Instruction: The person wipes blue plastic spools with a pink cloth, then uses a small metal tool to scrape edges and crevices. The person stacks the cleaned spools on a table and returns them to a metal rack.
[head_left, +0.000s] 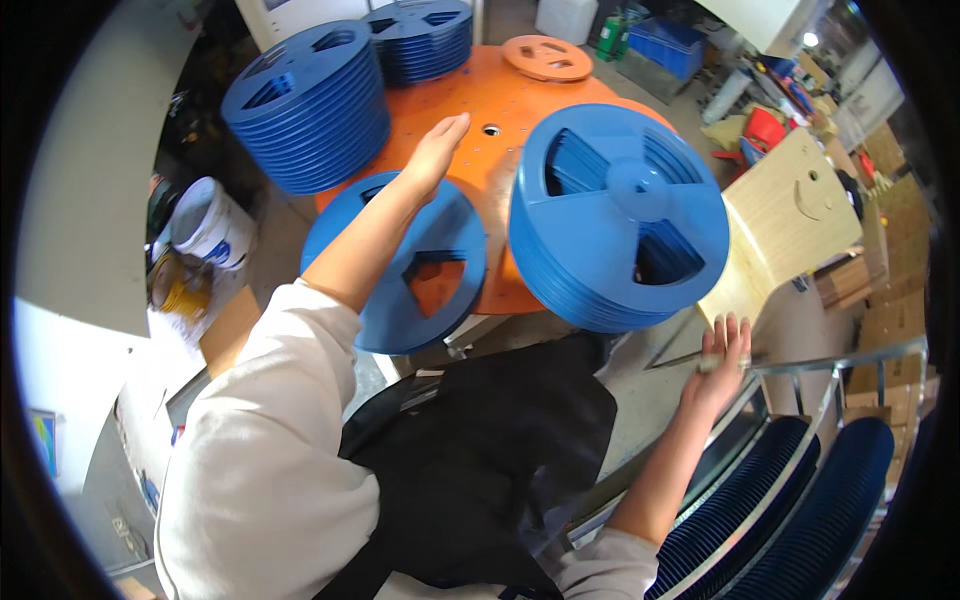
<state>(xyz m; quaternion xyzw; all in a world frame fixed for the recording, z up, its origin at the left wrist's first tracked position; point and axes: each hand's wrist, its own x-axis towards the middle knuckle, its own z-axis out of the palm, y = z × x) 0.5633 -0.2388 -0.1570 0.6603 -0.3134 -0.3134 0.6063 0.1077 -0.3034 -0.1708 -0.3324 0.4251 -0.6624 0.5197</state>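
My left hand (437, 156) reaches over the round orange table (480, 161) with its fingers stretched out and nothing in it. Beneath that forearm lies a blue plastic reel flange (457, 217) with wide cut-outs, overhanging the near edge. To the right stands a stack of blue reel flanges (577, 202), leaning a little and partly past the table edge. My right hand (724, 364), slightly blurred, is raised below and right of this stack, palm up and holding nothing. A taller stack of blue flanges (307, 112) stands at the left, with another stack (424, 56) behind it.
An orange reel flange (547, 56) lies at the table's far side. A wooden chair (787, 202) stands right. Close to my right arm is a metal rack (881, 351) holding rows of dark blue discs (817, 510). At left are a white bucket (214, 221) and a yellow bucket (184, 289).
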